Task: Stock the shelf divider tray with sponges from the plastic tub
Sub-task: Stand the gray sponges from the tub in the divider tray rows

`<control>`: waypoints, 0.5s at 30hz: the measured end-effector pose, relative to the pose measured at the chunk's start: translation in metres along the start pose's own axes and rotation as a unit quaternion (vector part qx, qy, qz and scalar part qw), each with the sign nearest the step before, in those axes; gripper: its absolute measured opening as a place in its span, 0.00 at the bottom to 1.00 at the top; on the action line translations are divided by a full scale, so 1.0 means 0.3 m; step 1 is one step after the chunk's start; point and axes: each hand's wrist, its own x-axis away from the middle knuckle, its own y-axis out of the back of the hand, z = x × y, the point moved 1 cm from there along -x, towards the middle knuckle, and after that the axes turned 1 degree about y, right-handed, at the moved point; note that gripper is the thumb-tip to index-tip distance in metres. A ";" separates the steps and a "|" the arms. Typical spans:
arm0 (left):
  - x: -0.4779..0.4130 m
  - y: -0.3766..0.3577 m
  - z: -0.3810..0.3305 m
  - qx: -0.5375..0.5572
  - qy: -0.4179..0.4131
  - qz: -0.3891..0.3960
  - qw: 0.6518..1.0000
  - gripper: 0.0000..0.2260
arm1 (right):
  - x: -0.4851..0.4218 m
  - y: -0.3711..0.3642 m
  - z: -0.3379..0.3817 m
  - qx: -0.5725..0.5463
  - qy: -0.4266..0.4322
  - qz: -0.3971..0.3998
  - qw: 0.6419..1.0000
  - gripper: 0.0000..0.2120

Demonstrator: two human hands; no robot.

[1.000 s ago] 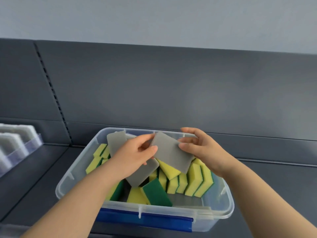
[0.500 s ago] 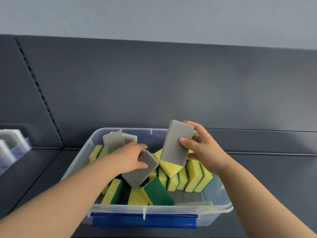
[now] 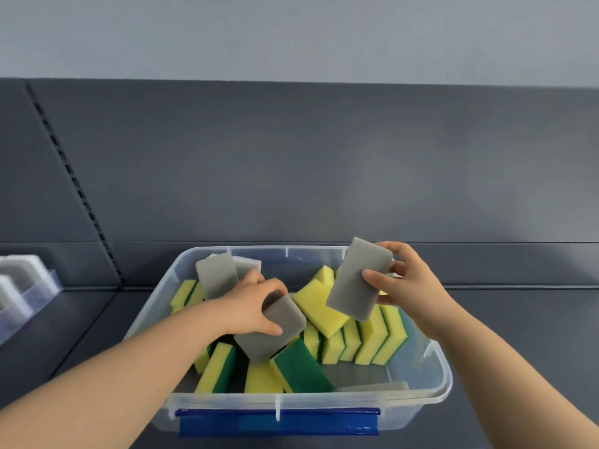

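Clear plastic tub (image 3: 436,380) sits on a dark grey shelf (image 3: 525,338), with a blue latch (image 3: 278,422) on its near wall. The tub is part full of sponges in a loose jumble.

Right hand (image 3: 413,281) pinches a lifted grey sponge (image 3: 356,280). The thumb lies on the front face and the fingers curl round the far edge at the top corner. This sponge is clear of the pile, above the tub's right half, standing on end and tilted, with its low end just over the yellow ones.

Left hand (image 3: 249,307) is down inside the tub, gripping a second grey sponge (image 3: 274,333). The fingers are curled over its upper end and the thumb is along the near side. That sponge lies slanted on the pile, mid-tub.

A third grey sponge (image 3: 215,277) stands at the tub's back left, just behind the left hand, with another grey piece partly hidden beside it.

Yellow-green sponges (image 3: 372,338) stand on edge in a row on the right side of the tub. More lie tipped at front left. One shows its green scour face up (image 3: 303,367) near the front centre. A pale flat piece lies at the front right of the floor; what it is, cannot tell.

Divider tray (image 3: 48,286) is at the far left edge on the shelf, well apart from the tub and cut off by the frame. Pale sponges (image 3: 19,270) stand in it.

A slotted upright strip (image 3: 76,183) runs down the dark back panel (image 3: 324,163).
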 end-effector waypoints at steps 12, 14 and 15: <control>0.078 0.158 -0.011 0.442 0.050 -0.153 0.883 0.11 | -0.024 -0.041 -0.008 0.150 0.038 0.024 0.988 0.17; 0.102 0.159 -0.022 0.454 0.043 -0.161 0.875 0.10 | -0.021 -0.058 -0.010 0.151 0.044 0.048 0.986 0.18; 0.112 0.151 -0.027 0.450 0.041 -0.163 0.877 0.10 | -0.019 -0.065 -0.011 0.146 0.051 0.057 0.986 0.19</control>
